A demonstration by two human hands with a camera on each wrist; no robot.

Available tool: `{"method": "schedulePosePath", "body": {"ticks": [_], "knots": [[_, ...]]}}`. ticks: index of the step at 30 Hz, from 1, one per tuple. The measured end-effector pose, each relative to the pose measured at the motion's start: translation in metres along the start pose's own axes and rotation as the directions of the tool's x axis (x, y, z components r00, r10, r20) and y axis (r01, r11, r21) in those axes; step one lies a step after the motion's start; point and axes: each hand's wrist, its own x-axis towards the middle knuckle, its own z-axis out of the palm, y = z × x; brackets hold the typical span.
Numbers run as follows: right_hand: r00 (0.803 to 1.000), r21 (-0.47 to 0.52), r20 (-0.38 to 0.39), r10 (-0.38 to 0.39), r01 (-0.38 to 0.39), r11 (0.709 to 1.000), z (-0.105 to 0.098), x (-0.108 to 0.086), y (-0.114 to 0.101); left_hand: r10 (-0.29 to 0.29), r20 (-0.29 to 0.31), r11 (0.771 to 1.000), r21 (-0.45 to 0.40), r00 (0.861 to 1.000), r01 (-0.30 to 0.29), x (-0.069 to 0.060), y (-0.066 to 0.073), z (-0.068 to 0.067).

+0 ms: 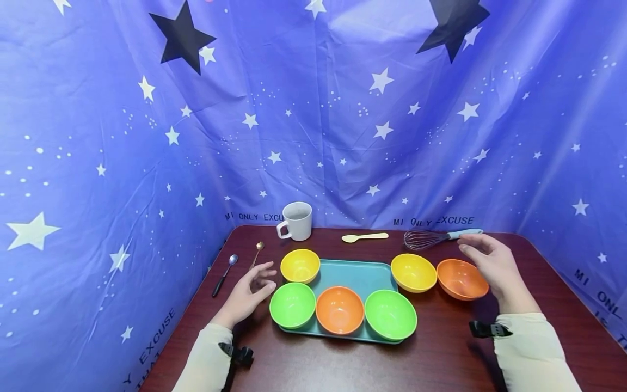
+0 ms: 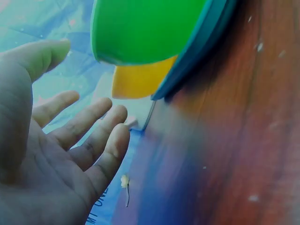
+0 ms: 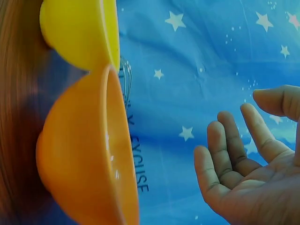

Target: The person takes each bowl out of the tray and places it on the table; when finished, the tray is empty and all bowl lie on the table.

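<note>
The bowls were smooth, glossy and round, with plain rims and narrow bases. A green bowl, an orange bowl and a second green bowl stood in a row along the near side of a flat teal tray with rounded corners. A yellow bowl stood at its far left corner. By the tray's right edge were another yellow bowl and, just beside it, another orange bowl. The table was dark reddish wood, shiny and streaked with grain. Behind lay a whisk with thin wire loops.

The left hand had its fingers spread and loosely bent; the first green bowl was just to its right, the first yellow bowl near its fingertips. The right hand was spread too, fingers gently bent, apart from the right-hand orange bowl, which sat near it, lower and to its left.
</note>
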Motion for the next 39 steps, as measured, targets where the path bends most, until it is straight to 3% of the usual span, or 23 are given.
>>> {"method": "schedulePosePath", "body": {"ticks": [13,22,30,39], "knots": [[0.991,0.015,0.101,-0.084,0.083,0.996,0.033,0.012,-0.037,0.066,0.146,0.991,-0.123,0.987,-0.048,-0.029,-0.001,0.009],[0.97,0.032,0.206,-0.126,0.122,0.992,0.064,0.022,-0.067,0.093,0.226,0.992,-0.108,0.97,-0.07,-0.03,-0.009,0.008],[0.953,0.011,0.3,-0.034,0.032,0.999,0.088,0.03,-0.083,0.144,0.254,0.986,-0.116,0.956,-0.118,-0.03,-0.009,0.009],[0.932,0.006,0.356,-0.069,0.071,0.997,0.121,0.044,-0.102,0.099,0.276,0.992,-0.099,0.956,-0.075,-0.031,-0.005,0.01]]}}
